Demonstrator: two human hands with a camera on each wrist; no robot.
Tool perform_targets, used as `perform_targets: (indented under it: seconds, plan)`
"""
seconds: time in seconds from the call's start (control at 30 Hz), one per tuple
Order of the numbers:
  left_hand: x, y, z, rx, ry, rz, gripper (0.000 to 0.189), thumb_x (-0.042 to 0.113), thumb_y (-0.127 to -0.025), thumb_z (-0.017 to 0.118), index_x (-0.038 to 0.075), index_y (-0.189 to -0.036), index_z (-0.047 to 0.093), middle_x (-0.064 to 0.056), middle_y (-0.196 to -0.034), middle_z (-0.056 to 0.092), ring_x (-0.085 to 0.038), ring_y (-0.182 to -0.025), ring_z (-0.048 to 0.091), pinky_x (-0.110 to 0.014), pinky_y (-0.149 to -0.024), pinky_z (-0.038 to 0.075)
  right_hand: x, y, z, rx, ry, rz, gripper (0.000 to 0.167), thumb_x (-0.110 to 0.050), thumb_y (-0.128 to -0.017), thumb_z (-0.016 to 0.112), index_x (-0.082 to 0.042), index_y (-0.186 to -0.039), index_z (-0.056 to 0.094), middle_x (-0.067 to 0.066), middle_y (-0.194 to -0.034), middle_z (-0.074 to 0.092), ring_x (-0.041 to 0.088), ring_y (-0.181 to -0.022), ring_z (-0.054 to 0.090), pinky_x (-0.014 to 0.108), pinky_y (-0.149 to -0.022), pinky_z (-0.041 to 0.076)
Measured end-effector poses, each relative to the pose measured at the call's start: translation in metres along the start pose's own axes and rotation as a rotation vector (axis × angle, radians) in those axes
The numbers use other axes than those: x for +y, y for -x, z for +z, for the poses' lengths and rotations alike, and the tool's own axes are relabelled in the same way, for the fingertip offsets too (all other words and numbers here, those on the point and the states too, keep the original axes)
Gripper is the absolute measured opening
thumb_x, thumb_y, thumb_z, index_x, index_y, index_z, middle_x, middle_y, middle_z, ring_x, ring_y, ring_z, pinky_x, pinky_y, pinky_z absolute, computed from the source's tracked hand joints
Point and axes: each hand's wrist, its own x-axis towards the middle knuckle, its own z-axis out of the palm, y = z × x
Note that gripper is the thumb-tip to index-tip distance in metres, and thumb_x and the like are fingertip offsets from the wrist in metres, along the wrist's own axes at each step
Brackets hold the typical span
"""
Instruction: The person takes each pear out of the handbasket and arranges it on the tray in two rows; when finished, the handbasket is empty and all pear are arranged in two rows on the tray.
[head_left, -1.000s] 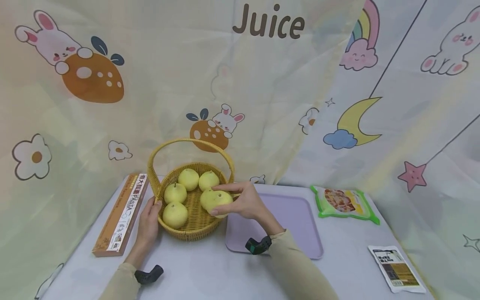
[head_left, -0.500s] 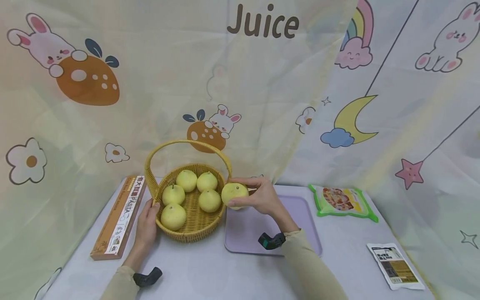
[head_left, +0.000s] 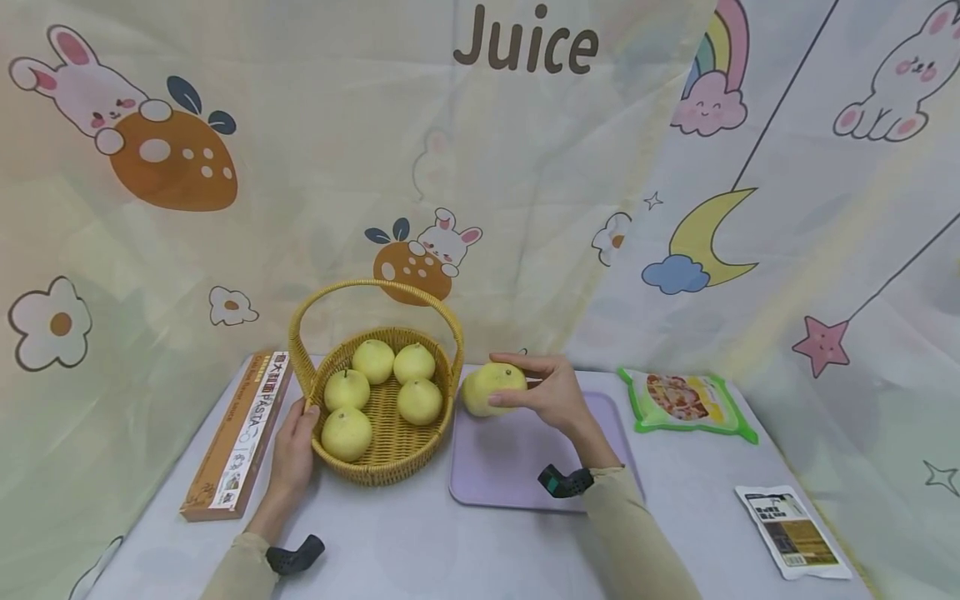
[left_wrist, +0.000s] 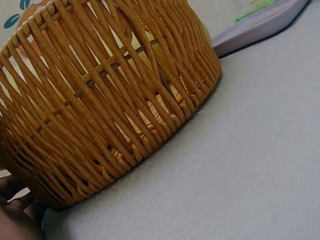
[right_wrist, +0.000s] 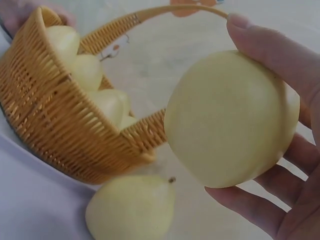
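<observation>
My right hand (head_left: 561, 400) holds a pale yellow pear (head_left: 506, 381) between thumb and fingers, over the far left part of a lilac tray (head_left: 502, 492). Partly behind it in the head view, a second pear (head_left: 472, 402) sits on the tray; its stem shows in the right wrist view. My left hand (head_left: 292, 450) grips the left rim of a yellow wicker basket (head_left: 378, 475) near the foot of its arched handle. Inside the basket lie several pears (head_left: 347, 433). The left wrist view shows the basket's woven side (left_wrist: 100, 100) resting on the table.
A long brown pasta box (head_left: 236, 442) lies left of the basket. To the right of the tray are a green-edged food packet (head_left: 686, 406) and a white-edged pouch (head_left: 795, 533). A printed curtain (head_left: 525, 208) hangs behind the white-covered table (head_left: 390, 542).
My right hand has lifted a pear out of the basket and carried it right, over the tray. My left hand keeps its grip on the basket rim.
</observation>
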Motion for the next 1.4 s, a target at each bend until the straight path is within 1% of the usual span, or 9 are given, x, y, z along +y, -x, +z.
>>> perform_targets:
  seconds: [0.27, 0.4, 0.47, 0.63, 0.73, 0.83, 0.93, 1.17, 1.4]
  plan:
    - [-0.001, 0.0, -0.001, 0.016, 0.001, 0.034, 0.06, 0.041, -0.115, 0.031, 0.008, -0.165, 0.034, -0.022, -0.167, 0.039, -0.036, -0.159, 0.029, -0.057, -0.132, 0.022, 0.016, 0.005, -0.01, 0.04, -0.019, 0.026, 0.057, -0.002, -0.075, 0.095, -0.004, -0.128, 0.077, 0.019, -0.133, 0.073, 0.014, -0.113, 0.076, 0.029, -0.081, 0.066]
    - [-0.002, 0.0, -0.001, 0.005, -0.004, 0.026, 0.061, 0.042, -0.115, 0.03, 0.008, -0.166, 0.032, -0.022, -0.167, 0.038, -0.037, -0.16, 0.027, -0.057, -0.132, 0.021, 0.024, 0.008, -0.016, 0.083, -0.003, 0.066, 0.057, -0.004, -0.074, 0.096, -0.007, -0.128, 0.077, 0.012, -0.129, 0.076, 0.013, -0.109, 0.076, 0.027, -0.079, 0.065]
    - [-0.002, 0.001, 0.0, 0.003, -0.001, 0.023, 0.061, 0.042, -0.115, 0.029, 0.008, -0.166, 0.032, -0.022, -0.167, 0.037, -0.036, -0.16, 0.027, -0.057, -0.132, 0.021, 0.029, 0.009, -0.02, 0.102, 0.0, 0.082, 0.058, -0.004, -0.074, 0.096, -0.008, -0.128, 0.078, 0.007, -0.127, 0.078, 0.012, -0.111, 0.075, 0.026, -0.08, 0.065]
    - [0.0, 0.0, 0.0, 0.01, 0.004, 0.034, 0.061, 0.042, -0.115, 0.03, 0.008, -0.166, 0.032, -0.021, -0.168, 0.038, -0.035, -0.16, 0.028, -0.057, -0.132, 0.022, 0.042, 0.008, -0.031, 0.124, 0.007, 0.081, 0.056, -0.003, -0.076, 0.095, -0.008, -0.129, 0.078, 0.004, -0.125, 0.079, 0.012, -0.119, 0.072, 0.025, -0.084, 0.064]
    - [0.001, -0.001, 0.0, 0.012, 0.008, 0.042, 0.061, 0.042, -0.115, 0.03, 0.008, -0.166, 0.033, -0.021, -0.168, 0.038, -0.035, -0.16, 0.028, -0.057, -0.132, 0.022, 0.05, 0.007, -0.038, 0.141, 0.025, 0.086, 0.055, -0.005, -0.077, 0.095, -0.008, -0.129, 0.077, 0.001, -0.123, 0.08, 0.012, -0.121, 0.071, 0.024, -0.084, 0.062]
    - [0.001, -0.003, 0.001, 0.008, 0.016, 0.043, 0.06, 0.041, -0.115, 0.03, 0.007, -0.165, 0.033, -0.021, -0.167, 0.038, -0.034, -0.159, 0.029, -0.057, -0.132, 0.022, 0.056, 0.006, -0.041, 0.155, 0.041, 0.094, 0.056, -0.006, -0.078, 0.094, -0.003, -0.13, 0.075, -0.001, -0.121, 0.08, 0.011, -0.119, 0.071, 0.022, -0.084, 0.061]
    - [0.001, -0.003, 0.0, 0.002, 0.014, 0.04, 0.061, 0.041, -0.115, 0.029, 0.007, -0.166, 0.032, -0.021, -0.168, 0.037, -0.034, -0.16, 0.027, -0.056, -0.132, 0.022, 0.062, 0.005, -0.042, 0.172, 0.046, 0.099, 0.057, -0.006, -0.078, 0.095, 0.0, -0.131, 0.074, 0.0, -0.121, 0.08, 0.011, -0.119, 0.071, 0.021, -0.085, 0.061]
    - [-0.001, -0.004, 0.0, -0.004, 0.009, 0.021, 0.061, 0.041, -0.115, 0.029, 0.008, -0.167, 0.03, -0.021, -0.17, 0.035, -0.035, -0.161, 0.026, -0.056, -0.133, 0.021, 0.078, 0.004, -0.041, 0.197, 0.077, 0.139, 0.06, -0.008, -0.077, 0.095, -0.001, -0.132, 0.073, 0.011, -0.13, 0.076, 0.01, -0.116, 0.071, 0.019, -0.093, 0.056]
    - [-0.003, -0.003, 0.001, 0.006, 0.003, 0.021, 0.061, 0.042, -0.115, 0.029, 0.008, -0.166, 0.032, -0.021, -0.169, 0.036, -0.036, -0.16, 0.027, -0.057, -0.132, 0.022, 0.089, 0.003, -0.041, 0.206, 0.102, 0.201, 0.059, -0.015, -0.078, 0.096, -0.007, -0.132, 0.075, 0.008, -0.133, 0.075, 0.014, -0.124, 0.068, 0.019, -0.099, 0.053]
